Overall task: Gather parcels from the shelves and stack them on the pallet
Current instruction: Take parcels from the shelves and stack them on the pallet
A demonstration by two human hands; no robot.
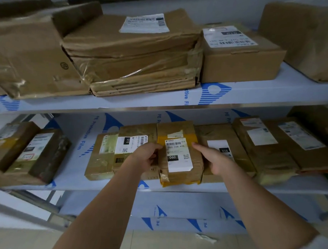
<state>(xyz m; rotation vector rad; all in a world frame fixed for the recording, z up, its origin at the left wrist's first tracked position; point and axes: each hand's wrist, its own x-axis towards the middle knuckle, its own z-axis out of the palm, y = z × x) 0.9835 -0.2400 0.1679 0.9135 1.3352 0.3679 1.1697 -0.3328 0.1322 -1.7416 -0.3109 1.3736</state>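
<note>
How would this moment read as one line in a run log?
stage: picking from lower shelf | left hand: grips 060 parcel | right hand: touches its other side | pallet: unseen

- "060" is printed white on black on the label of the taped parcel (178, 155) between both hands' fingers.
- "010" is read on the parcel (128, 141) left of the left fingers (154, 147).
- "010" is shown on the parcel (224, 150) behind the right fingers (198, 146).
- "PE Protective Film" is printed in blue on the shelf (79, 139).

Both bare arms reach forward and up, nearly straight. The left hand (145, 156) curls its fingers, thumb pointing inward. The right hand (213, 159) has fingers extended, palm facing inward toward the left hand.
</note>
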